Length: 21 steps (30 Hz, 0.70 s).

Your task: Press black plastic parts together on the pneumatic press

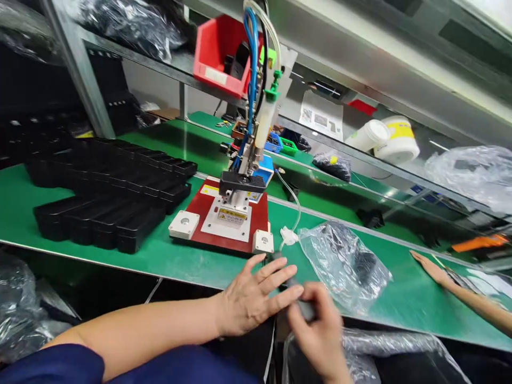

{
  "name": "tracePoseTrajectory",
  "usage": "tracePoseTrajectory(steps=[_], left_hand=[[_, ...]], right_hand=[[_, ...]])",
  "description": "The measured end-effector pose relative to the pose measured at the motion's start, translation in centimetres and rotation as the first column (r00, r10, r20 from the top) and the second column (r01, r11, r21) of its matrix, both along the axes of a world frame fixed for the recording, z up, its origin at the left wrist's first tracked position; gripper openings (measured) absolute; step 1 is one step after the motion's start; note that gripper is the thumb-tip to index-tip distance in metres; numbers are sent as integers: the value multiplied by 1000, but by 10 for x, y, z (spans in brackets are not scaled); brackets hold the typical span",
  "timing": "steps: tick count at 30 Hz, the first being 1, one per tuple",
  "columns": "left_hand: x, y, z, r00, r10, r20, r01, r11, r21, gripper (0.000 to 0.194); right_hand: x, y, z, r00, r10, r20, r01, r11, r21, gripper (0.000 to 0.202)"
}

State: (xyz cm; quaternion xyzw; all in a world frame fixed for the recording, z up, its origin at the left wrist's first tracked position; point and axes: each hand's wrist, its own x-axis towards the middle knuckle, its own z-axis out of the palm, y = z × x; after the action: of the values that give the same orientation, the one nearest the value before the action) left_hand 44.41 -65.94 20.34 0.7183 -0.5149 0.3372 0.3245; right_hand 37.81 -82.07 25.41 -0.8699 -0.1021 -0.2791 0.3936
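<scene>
So your left hand [254,298] is flat-ish over the front edge of the green bench [168,261], fingers spread and loose, not gripping anything; your right hand [320,333] is pinched shut on a small dark part [304,308], which sits right between your two hands, just below the red-based dispensing fixture [230,216]; it's blurred, so I can't tell exactly what the part is.

My guess is you're handling that one piece before it goes anywhere; if so, keep the left fingertips close under it as a rest, hold it by the edges, and keep your wrist off the thin clear tube [294,205] running down from the fixture; it looks easy to snag.

Counts, as far as I can see: one fixture with one syringe-style barrel [264,120]; two white round-button blocks on its front corners [184,224]; one clear plastic bag of dark parts [346,264] just right of your hands; black trays [108,197] in several stacked rows on the left, too dark to count; one red bin [218,53] on the shelf; two white tubs [386,138] further back; one other person's hand [432,269] resting on the bench far right.
</scene>
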Motion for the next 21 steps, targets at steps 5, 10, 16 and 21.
tracePoseTrajectory(steps=[5,10,16,21], left_hand=[[10,40,2,955,-99,-280,40,978,-206,51],[15,70,7,560,-459,-690,-184,743,-643,51],[19,72,7,293,-781,-551,-179,522,-834,47],[24,82,4,232,-779,-583,-261,528,-808,50]], right_hand=[[18,49,-3,942,301,-146,-280,949,144,31],[45,57,-18,920,360,-154,-328,923,199,68],[55,76,-52,858,456,-236,-365,864,346,54],[55,83,-51,936,307,-174,-236,911,339,45]])
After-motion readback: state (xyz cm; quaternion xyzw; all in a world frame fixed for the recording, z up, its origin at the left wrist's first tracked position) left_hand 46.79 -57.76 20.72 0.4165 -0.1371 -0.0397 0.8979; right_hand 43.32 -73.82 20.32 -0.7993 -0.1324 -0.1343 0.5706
